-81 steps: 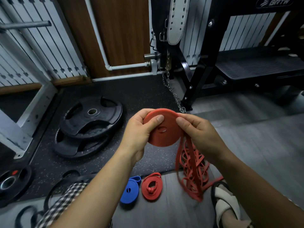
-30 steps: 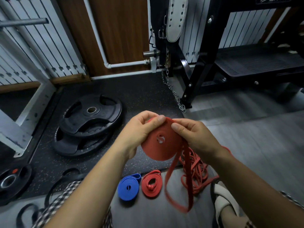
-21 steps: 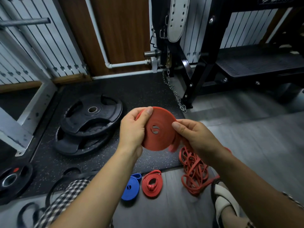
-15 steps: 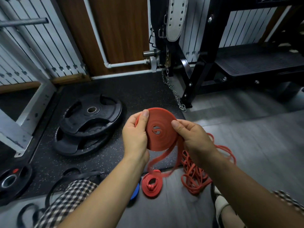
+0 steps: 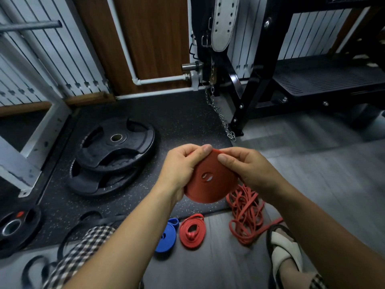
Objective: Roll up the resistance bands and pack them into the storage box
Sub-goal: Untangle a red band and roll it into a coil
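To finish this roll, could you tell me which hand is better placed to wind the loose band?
Likely the right hand: it pinches the orange-red rubber roll above the loose orange-red tangle; the left hand grips it.

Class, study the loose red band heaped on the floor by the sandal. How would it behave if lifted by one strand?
Probably floppy: the loose red band lies in limp, tangled loops. Lifting one strand would likely drag others along, since the loops cross. It probably would not roll, unlike the tight coil that the left hand and right hand grip.
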`<state>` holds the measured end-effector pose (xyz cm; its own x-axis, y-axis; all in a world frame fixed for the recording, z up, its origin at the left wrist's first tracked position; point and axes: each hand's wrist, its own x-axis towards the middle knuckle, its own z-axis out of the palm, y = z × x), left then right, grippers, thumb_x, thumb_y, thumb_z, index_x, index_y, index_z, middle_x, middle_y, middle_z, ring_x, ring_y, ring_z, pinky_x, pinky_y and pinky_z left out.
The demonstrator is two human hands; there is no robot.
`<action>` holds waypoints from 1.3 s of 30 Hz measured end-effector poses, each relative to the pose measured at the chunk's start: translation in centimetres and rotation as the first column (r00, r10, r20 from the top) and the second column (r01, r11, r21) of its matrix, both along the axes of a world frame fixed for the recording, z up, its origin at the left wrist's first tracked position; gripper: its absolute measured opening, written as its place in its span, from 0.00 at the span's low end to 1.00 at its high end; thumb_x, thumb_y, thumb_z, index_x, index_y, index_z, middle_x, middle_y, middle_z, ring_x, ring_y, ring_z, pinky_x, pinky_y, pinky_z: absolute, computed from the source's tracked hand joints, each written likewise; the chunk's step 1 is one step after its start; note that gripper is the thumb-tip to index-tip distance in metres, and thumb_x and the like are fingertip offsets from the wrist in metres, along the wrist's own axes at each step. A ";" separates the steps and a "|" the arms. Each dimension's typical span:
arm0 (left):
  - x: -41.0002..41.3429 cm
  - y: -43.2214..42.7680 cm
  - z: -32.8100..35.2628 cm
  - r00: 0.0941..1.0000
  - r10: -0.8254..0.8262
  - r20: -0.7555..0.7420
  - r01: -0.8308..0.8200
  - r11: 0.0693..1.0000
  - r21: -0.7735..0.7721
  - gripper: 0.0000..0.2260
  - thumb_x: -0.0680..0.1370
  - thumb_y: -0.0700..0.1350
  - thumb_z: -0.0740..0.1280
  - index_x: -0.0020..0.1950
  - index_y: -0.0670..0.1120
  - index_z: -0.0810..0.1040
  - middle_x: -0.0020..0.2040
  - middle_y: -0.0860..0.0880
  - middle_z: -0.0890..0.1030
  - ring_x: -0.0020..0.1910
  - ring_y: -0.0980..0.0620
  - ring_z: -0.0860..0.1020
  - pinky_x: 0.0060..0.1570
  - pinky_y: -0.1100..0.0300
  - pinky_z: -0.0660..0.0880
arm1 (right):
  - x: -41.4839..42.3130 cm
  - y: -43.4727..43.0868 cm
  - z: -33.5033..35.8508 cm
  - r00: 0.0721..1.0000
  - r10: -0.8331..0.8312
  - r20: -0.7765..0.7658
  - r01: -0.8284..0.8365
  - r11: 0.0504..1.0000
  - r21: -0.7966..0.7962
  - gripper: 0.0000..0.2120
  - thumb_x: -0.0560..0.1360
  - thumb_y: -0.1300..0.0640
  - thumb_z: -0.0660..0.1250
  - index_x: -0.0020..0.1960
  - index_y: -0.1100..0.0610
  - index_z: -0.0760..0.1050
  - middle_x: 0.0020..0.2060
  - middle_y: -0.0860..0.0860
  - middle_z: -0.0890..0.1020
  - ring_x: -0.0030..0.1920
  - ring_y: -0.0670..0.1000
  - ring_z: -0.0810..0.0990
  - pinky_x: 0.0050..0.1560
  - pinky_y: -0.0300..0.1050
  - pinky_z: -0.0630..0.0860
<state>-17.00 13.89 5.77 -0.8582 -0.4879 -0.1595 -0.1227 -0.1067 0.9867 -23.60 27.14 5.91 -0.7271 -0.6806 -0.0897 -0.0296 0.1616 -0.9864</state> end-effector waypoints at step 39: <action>0.0 -2.4 0.4 0.979 0.170 -0.112 -0.170 0.985 0.011 0.04 0.74 0.42 0.68 0.39 0.46 0.80 0.31 0.53 0.81 0.30 0.58 0.77 0.33 0.66 0.76 | -0.3 0.4 -0.6 0.998 0.034 0.047 -0.037 0.998 0.053 0.07 0.75 0.64 0.63 0.49 0.55 0.77 0.40 0.54 0.81 0.40 0.47 0.80 0.46 0.39 0.77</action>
